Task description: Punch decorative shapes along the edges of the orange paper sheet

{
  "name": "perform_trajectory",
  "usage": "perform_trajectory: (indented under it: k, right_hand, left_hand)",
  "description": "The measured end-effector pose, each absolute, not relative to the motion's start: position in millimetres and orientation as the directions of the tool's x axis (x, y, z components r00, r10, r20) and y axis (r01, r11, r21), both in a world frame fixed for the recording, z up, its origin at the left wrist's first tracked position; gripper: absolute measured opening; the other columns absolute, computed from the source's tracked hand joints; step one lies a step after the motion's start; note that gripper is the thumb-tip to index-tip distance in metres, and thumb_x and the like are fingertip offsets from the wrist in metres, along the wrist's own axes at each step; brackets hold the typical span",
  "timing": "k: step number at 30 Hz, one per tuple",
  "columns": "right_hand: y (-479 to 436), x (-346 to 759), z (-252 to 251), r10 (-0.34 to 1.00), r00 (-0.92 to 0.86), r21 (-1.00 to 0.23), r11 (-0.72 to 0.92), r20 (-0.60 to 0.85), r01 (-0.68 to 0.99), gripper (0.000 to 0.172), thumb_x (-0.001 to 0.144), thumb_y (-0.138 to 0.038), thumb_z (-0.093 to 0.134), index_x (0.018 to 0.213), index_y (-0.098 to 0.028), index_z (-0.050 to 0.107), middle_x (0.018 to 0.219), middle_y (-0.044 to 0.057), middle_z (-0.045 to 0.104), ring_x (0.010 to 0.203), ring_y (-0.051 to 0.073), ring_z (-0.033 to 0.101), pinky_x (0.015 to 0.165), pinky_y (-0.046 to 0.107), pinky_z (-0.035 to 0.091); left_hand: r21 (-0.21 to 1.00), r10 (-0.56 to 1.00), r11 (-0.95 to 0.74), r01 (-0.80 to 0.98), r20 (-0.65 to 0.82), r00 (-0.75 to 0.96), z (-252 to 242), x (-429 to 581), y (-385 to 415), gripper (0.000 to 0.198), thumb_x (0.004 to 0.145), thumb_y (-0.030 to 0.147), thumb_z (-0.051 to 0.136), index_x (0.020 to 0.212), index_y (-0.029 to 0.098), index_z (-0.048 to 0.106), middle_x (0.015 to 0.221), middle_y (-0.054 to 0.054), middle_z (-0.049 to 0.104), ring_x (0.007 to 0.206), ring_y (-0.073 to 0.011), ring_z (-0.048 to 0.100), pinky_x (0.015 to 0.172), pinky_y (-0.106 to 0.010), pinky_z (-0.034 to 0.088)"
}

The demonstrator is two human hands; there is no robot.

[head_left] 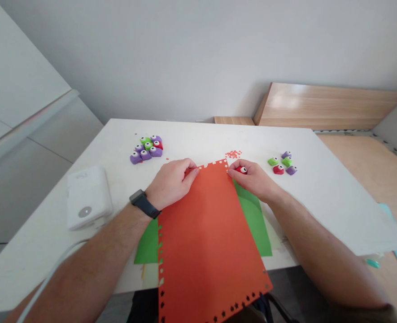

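Observation:
An orange sheet of paper (211, 224) lies slanted over a green sheet (257, 220) and hangs past the table's front edge. Small punched shapes, some plainly stars, run along its left, bottom and top edges. My left hand (178, 179), a dark watch on its wrist, is closed, pinching the far edge of the orange sheet near its top left. At the top right corner my right hand (248, 176) closes around a red one-eyed paper punch (242, 169). Its thumb lies against the sheet's edge. Just beyond that corner is a pile of orange paper bits (233, 154).
Several purple, green and red one-eyed punches (147, 148) cluster at the far left. More such punches (286, 161) sit at the right. A white device (88, 197) with a cable stands on the white table (333, 197) at left. Behind is a wooden headboard (329, 106).

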State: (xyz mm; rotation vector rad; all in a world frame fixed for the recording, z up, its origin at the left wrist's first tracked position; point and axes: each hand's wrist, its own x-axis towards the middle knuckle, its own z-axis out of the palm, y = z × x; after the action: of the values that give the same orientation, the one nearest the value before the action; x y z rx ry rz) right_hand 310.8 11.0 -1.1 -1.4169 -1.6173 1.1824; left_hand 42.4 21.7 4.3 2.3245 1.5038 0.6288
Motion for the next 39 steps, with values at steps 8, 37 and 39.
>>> perform_trajectory:
  k: [8, 37, 39]
  right_hand:
    - [11, 312, 1, 0.979, -0.187, -0.948, -0.019, -0.082, 0.317, 0.032, 0.087, -0.051, 0.071, 0.091, -0.019, 0.068, 0.065, -0.004, 0.055, 0.057, 0.011, 0.039, 0.055, 0.026, 0.031]
    - [17, 318, -3, 0.982, -0.187, -0.909, 0.068, -0.012, 0.412, 0.021, 0.088, -0.039, 0.065, 0.086, -0.019, 0.070, 0.079, -0.002, 0.066, 0.070, 0.013, 0.049, 0.066, 0.028, 0.037]
    - [18, 321, -4, 0.987, -0.163, -0.915, 0.062, -0.004, 0.400, 0.021, 0.088, -0.040, 0.065, 0.086, -0.019, 0.070, 0.078, -0.002, 0.065, 0.067, 0.012, 0.048, 0.064, 0.028, 0.036]
  left_hand:
    - [0.484, 0.916, -0.395, 0.781, 0.150, 0.371, 13, 31, 27, 0.028, 0.104, 0.042, 0.051, 0.096, 0.022, 0.070, 0.093, -0.004, 0.076, 0.085, -0.0230, 0.069, 0.074, -0.035, 0.044]
    - [0.618, 0.948, -0.242, 0.747, -0.015, 0.319, 16, 11, 34, 0.038, 0.092, 0.062, 0.064, 0.102, 0.026, 0.071, 0.094, -0.002, 0.079, 0.084, -0.0227, 0.072, 0.073, -0.032, 0.049]
    - [0.645, 0.955, -0.184, 0.741, -0.061, 0.291, 17, 2, 36, 0.043, 0.087, 0.065, 0.068, 0.103, 0.026, 0.070, 0.093, -0.003, 0.079, 0.081, -0.0235, 0.072, 0.070, -0.033, 0.050]
